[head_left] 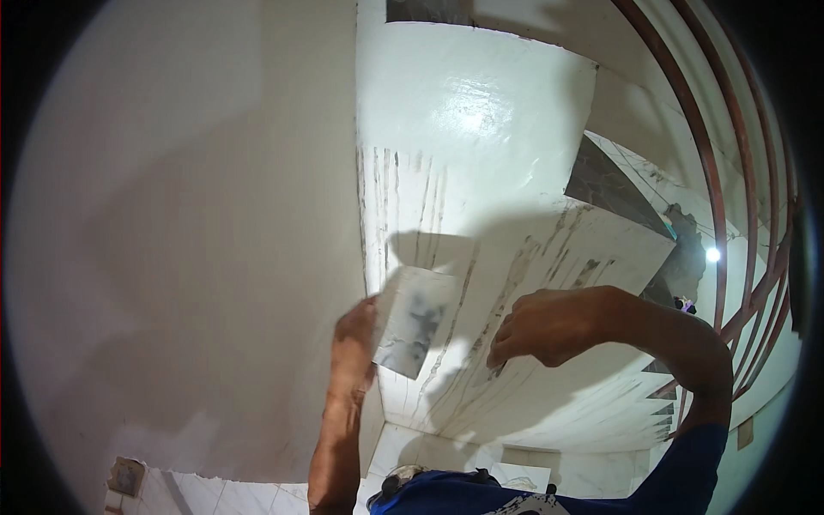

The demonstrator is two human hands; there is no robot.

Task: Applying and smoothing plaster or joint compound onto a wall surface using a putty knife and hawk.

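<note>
My left hand (pixel 354 333) is closed on the edge of a flat rectangular plate (pixel 412 330), pale and smeared with dark grey patches. The plate is tilted and held just in front of a white painted surface (pixel 463 193) with long dark streaks. To the right, my right hand (pixel 558 326) is bent at the wrist, its fingers pinched together close to the streaked part. A thin dark edge shows below those fingertips, but the hand hides most of what it holds. Both hands cast shadows on the surface.
A plain grey-beige wall (pixel 197 257) fills the left side, meeting the streaked surface at a corner. Curved reddish-brown rails (pixel 717 172) run down the right. Dark triangular patches (pixel 614 184) lie along the surface's right edge. White marbled tiles (pixel 249 496) appear low at left.
</note>
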